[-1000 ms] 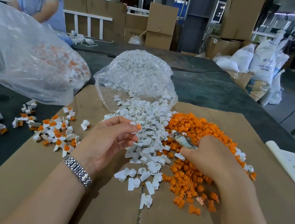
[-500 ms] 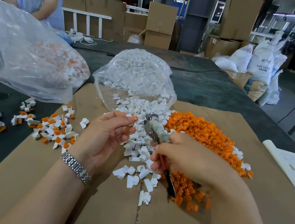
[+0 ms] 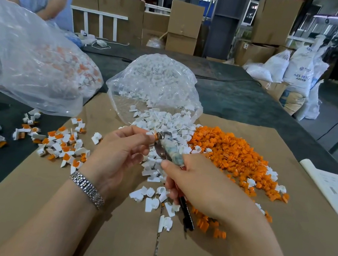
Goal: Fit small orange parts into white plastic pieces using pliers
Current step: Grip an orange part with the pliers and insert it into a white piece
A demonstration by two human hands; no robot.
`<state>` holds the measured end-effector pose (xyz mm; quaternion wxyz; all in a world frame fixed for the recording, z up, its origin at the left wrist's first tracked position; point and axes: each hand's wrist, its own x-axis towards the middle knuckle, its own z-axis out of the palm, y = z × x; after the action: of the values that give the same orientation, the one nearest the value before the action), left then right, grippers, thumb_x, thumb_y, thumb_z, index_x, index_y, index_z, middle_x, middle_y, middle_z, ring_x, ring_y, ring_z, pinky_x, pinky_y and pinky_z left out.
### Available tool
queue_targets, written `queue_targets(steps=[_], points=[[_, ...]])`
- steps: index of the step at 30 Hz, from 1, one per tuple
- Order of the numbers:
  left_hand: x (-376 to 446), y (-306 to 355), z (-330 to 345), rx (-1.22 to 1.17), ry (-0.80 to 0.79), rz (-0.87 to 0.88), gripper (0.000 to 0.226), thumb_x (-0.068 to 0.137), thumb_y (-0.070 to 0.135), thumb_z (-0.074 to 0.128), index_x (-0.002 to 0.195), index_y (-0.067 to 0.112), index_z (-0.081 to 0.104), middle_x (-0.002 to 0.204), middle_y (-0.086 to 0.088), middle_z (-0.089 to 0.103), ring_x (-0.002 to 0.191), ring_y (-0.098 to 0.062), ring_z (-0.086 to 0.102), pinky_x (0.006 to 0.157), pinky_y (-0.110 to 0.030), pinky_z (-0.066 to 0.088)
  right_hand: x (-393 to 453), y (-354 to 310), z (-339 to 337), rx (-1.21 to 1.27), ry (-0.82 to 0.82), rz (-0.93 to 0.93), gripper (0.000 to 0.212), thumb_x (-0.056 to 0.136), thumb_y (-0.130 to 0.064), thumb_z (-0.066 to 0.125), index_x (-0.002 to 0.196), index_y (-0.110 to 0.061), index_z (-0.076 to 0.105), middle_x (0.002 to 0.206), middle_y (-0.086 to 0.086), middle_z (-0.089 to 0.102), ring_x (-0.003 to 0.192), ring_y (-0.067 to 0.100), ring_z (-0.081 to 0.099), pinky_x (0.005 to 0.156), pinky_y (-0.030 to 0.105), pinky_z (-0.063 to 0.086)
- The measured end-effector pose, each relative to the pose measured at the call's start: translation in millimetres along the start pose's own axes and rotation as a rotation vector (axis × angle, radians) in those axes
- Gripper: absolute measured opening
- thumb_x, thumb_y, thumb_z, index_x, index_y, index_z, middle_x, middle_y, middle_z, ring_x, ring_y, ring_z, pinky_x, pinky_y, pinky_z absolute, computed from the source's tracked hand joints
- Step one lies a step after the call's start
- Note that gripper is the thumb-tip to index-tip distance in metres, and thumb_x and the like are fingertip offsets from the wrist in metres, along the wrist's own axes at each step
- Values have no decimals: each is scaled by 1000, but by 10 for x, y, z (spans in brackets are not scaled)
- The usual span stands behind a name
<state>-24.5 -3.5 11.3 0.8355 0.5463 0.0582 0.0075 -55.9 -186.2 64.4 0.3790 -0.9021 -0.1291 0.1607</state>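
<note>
**Entry: pressing an orange insert home with pliers**

Item: white plastic piece (image 3: 150, 134) with orange part (image 3: 155, 135), pinched between thumb and fingertips of the left hand (image 3: 121, 155), above the heap of white pieces (image 3: 164, 124).
Tool: pliers (image 3: 167, 150), gripped in the curled fingers of the right hand (image 3: 204, 190); nose touching the orange part.
Method, as judged: hold the piece steady, align the nose squarely, squeeze gently; too much force risks cracking the plastic.
Stock: orange parts pile (image 3: 231, 152) right; finished assemblies (image 3: 61, 142) left.
Change: half a second ago the pliers stood clear of the piece; they have since reached it.
</note>
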Motion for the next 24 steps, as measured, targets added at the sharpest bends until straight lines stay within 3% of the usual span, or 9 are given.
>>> queue_targets(steps=[3, 5, 7, 11, 13, 16, 20, 24], points=[[16, -8, -7, -31, 0, -15, 20, 62, 12, 83, 77, 10, 72, 76, -5, 69, 54, -9, 58, 46, -16, 44, 16, -19, 48, -39, 11, -11, 48, 106, -41, 46, 100, 4, 60, 73, 7, 67, 59, 14, 62, 74, 40, 58], [28, -23, -12, -69, 1, -43, 11, 65, 7, 82, 71, 10, 74, 75, -8, 66, 53, -10, 58, 44, -16, 43, 27, -29, 74, -68, 14, -17, 47, 107, -40, 46, 96, 5, 59, 73, 13, 63, 60, 19, 60, 78, 49, 57], [31, -40, -15, -86, 10, -65, 9, 69, 2, 80, 67, 10, 76, 74, -10, 61, 53, -10, 58, 45, -17, 45, 42, -19, 78, -78, 17, -2, 45, 107, -38, 47, 94, 3, 60, 70, 12, 61, 58, 19, 60, 77, 48, 58], [27, -52, 7, -82, 19, -80, 11, 74, -2, 78, 69, 7, 76, 72, -11, 58, 53, -12, 58, 46, -17, 47, 85, 29, 67, -67, 19, 32, 38, 106, -35, 49, 88, -3, 57, 63, 5, 61, 44, 4, 58, 57, 27, 54], [30, -46, 26, -83, 25, -66, 14, 81, -4, 74, 71, 6, 75, 71, -11, 59, 53, -11, 58, 46, -17, 47, 103, 50, 84, -33, 19, 33, 39, 106, -36, 49, 92, -1, 59, 65, 4, 67, 51, 8, 65, 62, 26, 56], [6, -31, 58, -75, 32, -36, 10, 82, -5, 72, 78, 4, 70, 74, -11, 64, 55, -11, 59, 46, -17, 47, 120, 76, 84, 38, -28, 43, 37, 107, -35, 48, 105, -1, 61, 83, 9, 77, 77, 19, 75, 80, 34, 59], [-26, -26, 73, -42, 31, -16, 16, 84, -7, 71, 74, 6, 66, 75, -13, 65, 53, -12, 59, 46, -17, 47, 108, 42, 71, -68, 1, 58, 42, 107, -38, 46, 101, 0, 62, 80, 6, 75, 54, 3, 64, 58, 22, 47], [-34, -14, 70, -33, 36, -25, 15, 85, -7, 69, 75, 4, 68, 74, -11, 69, 53, -12, 60, 46, -17, 47, 94, -8, 105, -100, 23, 19, 39, 107, -40, 45, 87, -7, 56, 92, 28, 70, 61, 21, 58, 68, 44, 52]])
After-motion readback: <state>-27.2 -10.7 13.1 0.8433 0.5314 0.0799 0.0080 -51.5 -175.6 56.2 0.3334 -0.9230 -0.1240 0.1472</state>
